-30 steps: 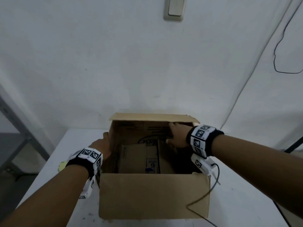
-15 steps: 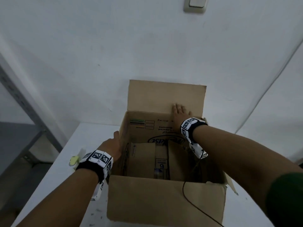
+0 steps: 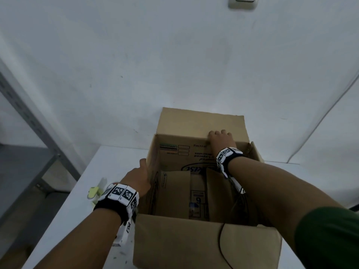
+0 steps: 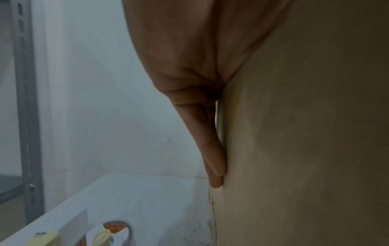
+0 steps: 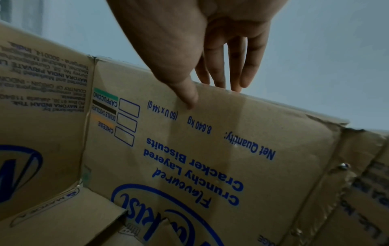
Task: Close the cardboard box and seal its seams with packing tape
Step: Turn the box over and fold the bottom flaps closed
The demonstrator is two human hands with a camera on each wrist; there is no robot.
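Note:
An open cardboard box (image 3: 204,247) stands on a white table (image 3: 108,160). Its far flap (image 3: 194,121) shows beyond the far wall (image 5: 210,136), which carries blue biscuit print. My right hand (image 3: 220,137) reaches across the box to that wall's top edge. Its thumb (image 5: 187,96) presses the inner face and its straight fingers (image 5: 235,73) lie over the fold. My left hand (image 3: 138,179) lies flat against the box's left outer wall (image 4: 305,133), fingers (image 4: 212,158) straight and thumb by the rim. Folded bottom flaps (image 3: 174,191) show inside.
A tape roll (image 4: 118,231) and a pale yellow item (image 3: 93,193) lie on the table left of the box. A grey metal shelf (image 3: 29,121) stands at the far left. A black cable (image 3: 221,241) hangs over the box's near wall. The white wall is close behind.
My right hand has risen from inside the far wall to its top edge. The far flap now shows much more of its face. My left hand stays on the left wall.

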